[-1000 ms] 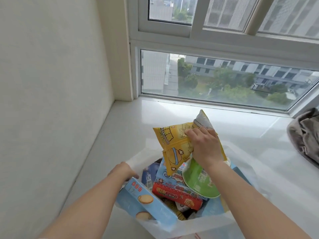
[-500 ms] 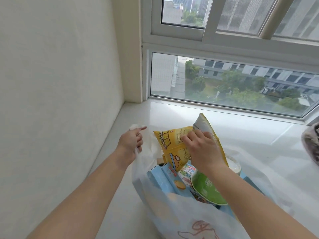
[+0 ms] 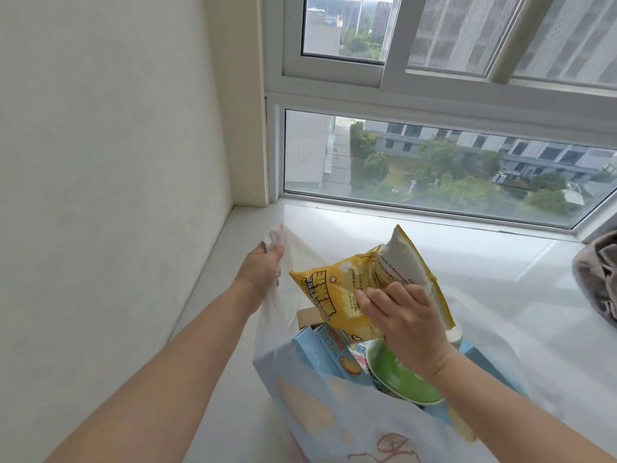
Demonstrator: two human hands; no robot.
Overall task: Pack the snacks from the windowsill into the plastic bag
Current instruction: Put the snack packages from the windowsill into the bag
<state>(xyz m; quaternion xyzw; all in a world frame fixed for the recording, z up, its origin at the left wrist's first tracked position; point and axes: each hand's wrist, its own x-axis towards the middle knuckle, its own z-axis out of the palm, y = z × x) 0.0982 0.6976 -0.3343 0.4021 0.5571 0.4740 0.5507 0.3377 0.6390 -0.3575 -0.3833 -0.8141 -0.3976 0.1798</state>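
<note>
Since half a second ago the left hand (image 3: 263,262) lifts the bag's handle higher and further out to the left, stretching the film taut. Its fingers are curled tight round the bunched handle of the thin, translucent white plastic bag (image 3: 334,412), which stands on the smooth pale windowsill (image 3: 500,279). The right hand (image 3: 407,319) pinches a crinkly, puffed yellow snack packet (image 3: 347,289), tilted above the bag's mouth between both hands. Below the right hand, inside the bag, sit a round green cup lid (image 3: 397,379) and a flat light-blue biscuit box (image 3: 320,349). Far right of the hands lies rumpled grey cloth (image 3: 597,282).
</note>
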